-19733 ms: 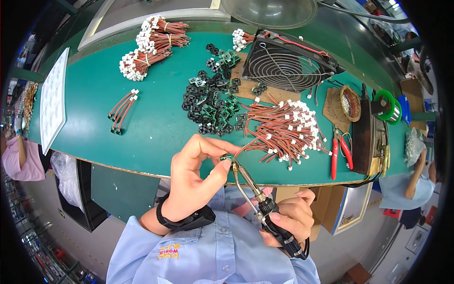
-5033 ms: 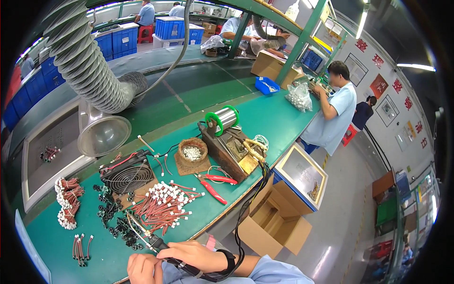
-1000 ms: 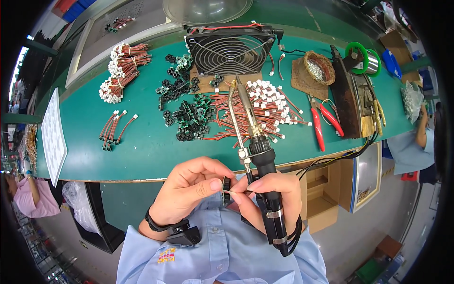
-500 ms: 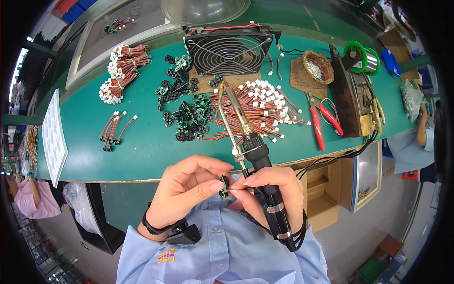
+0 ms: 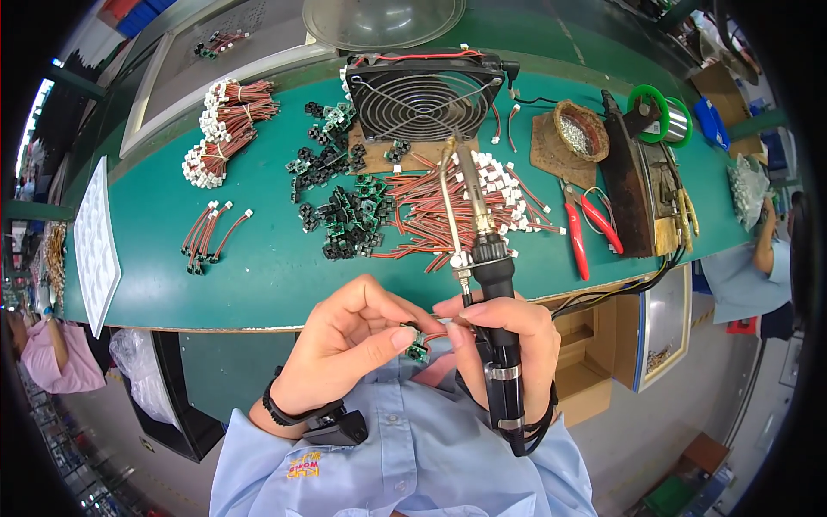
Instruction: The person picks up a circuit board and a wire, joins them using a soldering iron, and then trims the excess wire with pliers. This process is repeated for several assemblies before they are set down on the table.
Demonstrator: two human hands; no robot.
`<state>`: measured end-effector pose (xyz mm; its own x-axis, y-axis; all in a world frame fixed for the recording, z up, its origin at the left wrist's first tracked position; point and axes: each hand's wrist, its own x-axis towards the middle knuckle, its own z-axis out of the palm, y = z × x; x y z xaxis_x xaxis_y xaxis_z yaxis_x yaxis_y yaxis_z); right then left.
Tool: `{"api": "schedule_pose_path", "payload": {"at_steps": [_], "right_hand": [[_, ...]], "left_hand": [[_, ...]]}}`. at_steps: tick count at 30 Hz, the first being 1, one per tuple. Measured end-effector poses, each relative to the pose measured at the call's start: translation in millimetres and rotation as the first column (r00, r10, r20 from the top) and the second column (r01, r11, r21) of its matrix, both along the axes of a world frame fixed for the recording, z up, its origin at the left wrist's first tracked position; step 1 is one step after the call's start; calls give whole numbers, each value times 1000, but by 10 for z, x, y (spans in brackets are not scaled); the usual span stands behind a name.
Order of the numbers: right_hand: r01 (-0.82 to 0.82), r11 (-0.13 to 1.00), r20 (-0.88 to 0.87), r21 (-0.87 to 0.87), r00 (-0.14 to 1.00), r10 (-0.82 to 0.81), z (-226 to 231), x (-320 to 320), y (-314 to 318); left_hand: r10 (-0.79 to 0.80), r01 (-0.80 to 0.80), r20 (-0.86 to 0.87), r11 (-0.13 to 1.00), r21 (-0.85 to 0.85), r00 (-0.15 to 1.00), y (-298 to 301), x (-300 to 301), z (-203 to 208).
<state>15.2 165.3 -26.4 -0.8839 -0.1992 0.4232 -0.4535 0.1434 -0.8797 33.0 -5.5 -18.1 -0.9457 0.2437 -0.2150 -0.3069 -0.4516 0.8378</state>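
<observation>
My left hand [image 5: 343,336] pinches a small green circuit board [image 5: 419,350] with a black part on it, in front of my chest. A short red wire lead [image 5: 438,335] runs from the board to the fingertips of my right hand [image 5: 527,345]. That same hand is wrapped round a black soldering iron [image 5: 495,274], whose tip and thin metal side tube point away from me over the heap of wires. Beyond my hands lie a pile of black-and-green circuit boards [image 5: 349,220] and a heap of red-and-black wire leads [image 5: 439,207] with white connectors.
A black fan [image 5: 422,99] stands at the back. Bundled leads [image 5: 220,146] and several joined pieces [image 5: 207,237] lie left, near a white tray [image 5: 96,246]. To the right are red-handled pliers [image 5: 579,228], a round bowl [image 5: 579,131], a solder spool [image 5: 659,116] and cables.
The soldering iron has swung to the right and its tip has moved off toward the fan's right half. The board has turned and dropped slightly, and its red lead shows more clearly.
</observation>
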Motion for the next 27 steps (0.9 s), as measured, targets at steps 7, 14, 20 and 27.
{"api": "schedule_pose_path", "payload": {"at_steps": [7,14,20,27], "right_hand": [[286,958,-192,34,942,-274,-48,18,127],[117,978,-216,175,973,-78,-125,283,449],[-61,943,-188,327,974,128,-114,305,447],[-60,945,-175,320,977,121,-102,296,398]], "left_hand": [[98,-98,46,995,-10,994,-25,-62,-68],[242,-243,32,970,22,970,-62,-102,-123],[268,-268,-34,963,-7,963,-79,-105,-155],[258,-258,-86,966,7,962,-100,-84,-187]]}}
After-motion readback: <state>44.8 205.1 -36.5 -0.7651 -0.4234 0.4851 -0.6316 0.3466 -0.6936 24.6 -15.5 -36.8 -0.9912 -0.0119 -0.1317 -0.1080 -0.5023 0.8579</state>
